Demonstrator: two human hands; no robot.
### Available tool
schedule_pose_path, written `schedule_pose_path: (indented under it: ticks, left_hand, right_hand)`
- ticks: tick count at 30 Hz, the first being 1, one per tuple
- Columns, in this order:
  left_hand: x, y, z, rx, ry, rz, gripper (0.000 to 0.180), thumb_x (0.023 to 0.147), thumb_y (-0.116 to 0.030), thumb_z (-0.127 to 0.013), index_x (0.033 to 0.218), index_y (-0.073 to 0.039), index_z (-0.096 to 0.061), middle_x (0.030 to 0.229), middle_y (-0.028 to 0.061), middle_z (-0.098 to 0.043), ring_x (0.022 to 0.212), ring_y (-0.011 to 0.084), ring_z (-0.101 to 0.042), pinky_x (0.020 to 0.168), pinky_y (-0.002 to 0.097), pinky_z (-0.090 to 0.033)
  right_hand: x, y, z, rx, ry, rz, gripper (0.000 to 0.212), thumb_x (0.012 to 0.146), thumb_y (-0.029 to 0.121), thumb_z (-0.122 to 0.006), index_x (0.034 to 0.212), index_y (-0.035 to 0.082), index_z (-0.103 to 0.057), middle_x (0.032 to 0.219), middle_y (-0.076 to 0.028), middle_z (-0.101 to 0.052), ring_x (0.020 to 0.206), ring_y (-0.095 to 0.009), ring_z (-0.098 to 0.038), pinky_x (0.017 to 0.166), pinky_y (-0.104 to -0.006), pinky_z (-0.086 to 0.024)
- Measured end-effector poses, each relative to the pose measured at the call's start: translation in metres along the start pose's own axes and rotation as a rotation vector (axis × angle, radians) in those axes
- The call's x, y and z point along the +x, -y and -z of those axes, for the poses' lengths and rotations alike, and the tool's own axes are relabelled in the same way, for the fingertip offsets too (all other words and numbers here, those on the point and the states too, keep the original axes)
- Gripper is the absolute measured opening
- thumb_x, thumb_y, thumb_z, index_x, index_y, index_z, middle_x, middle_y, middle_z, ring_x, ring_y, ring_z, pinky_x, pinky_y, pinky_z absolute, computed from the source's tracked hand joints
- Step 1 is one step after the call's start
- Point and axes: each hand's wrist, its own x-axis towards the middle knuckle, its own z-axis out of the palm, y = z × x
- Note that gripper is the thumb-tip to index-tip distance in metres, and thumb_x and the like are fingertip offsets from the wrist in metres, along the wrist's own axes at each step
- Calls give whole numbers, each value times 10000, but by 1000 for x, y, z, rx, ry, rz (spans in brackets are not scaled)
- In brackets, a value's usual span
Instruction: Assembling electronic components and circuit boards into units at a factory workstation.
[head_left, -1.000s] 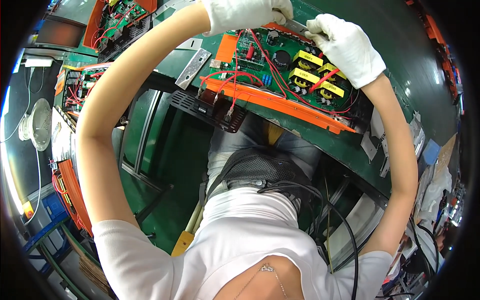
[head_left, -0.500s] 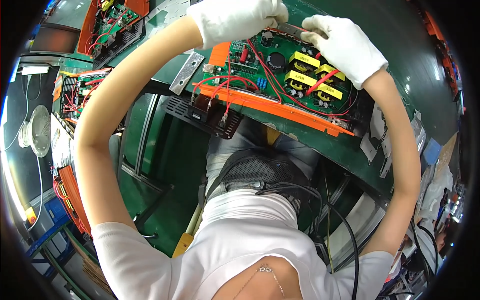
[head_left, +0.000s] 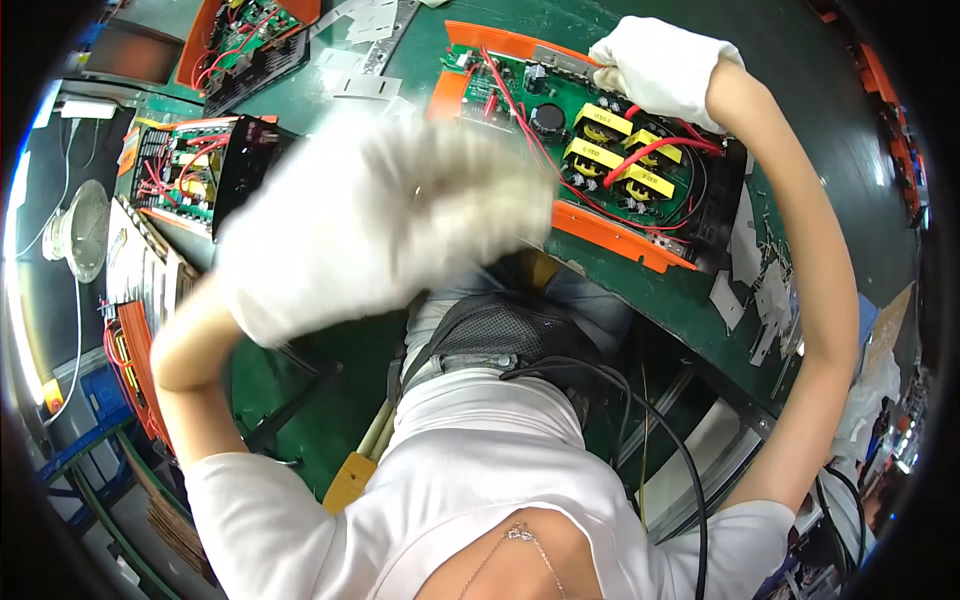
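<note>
My left hand (head_left: 390, 215), in a white glove, hangs in front of the near left part of an orange-sided case (head_left: 620, 238). Motion smears its fingers, and whatever they hold cannot be made out. The case holds a green circuit board (head_left: 510, 80) with yellow-wrapped transformers (head_left: 598, 155), a black round capacitor (head_left: 548, 119) and red wires (head_left: 650, 155). My gloved right hand (head_left: 665, 68) stays at the case's far side, fingers curled by a grey metal strip (head_left: 562, 60) along the orange wall. What lies between those fingers is hidden.
Flat pale plates (head_left: 368, 85) lie beyond my left hand. Two more opened units, one at the far left (head_left: 245, 45) and one at the left (head_left: 185, 170), show boards and wires. Screws (head_left: 772, 250) and thin metal pieces (head_left: 770, 305) lie right of the case.
My left hand has come from the case's far edge toward me and now hides the case's near left part. My right hand remains at the far edge, having shifted slightly left.
</note>
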Motion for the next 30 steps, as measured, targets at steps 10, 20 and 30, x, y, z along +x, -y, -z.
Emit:
schedule_pose_path:
  ticks: [10,20,30]
  left_hand:
    - [14,66,-152,-1081,-460,118,729,912,-227,-609,1426,70,-186,1307,164,-477,1147,193,-529,1009,320,-414]
    - [19,109,-160,-1700,35,253,284,949,-318,-561,1006,-41,-540,870,36,-576,776,107,-546,771,273,-466]
    - [73,46,-154,-1494,-644,275,394,787,-107,-749,1099,-43,-517,921,22,-640,745,94,-611,668,235,-507]
  right_hand:
    - [9,-5,-11,24,-34,40,219,917,142,-473,1011,-21,-586,851,-229,-637,783,-373,-620,688,-417,-486]
    - [-7,12,14,-46,179,27,271,951,219,-467,1028,-4,-601,859,-208,-647,774,-336,-634,707,-405,-499]
    - [26,-44,-22,303,158,332,195,912,159,-504,838,-21,-515,596,-202,-505,537,-335,-458,582,-404,-418]
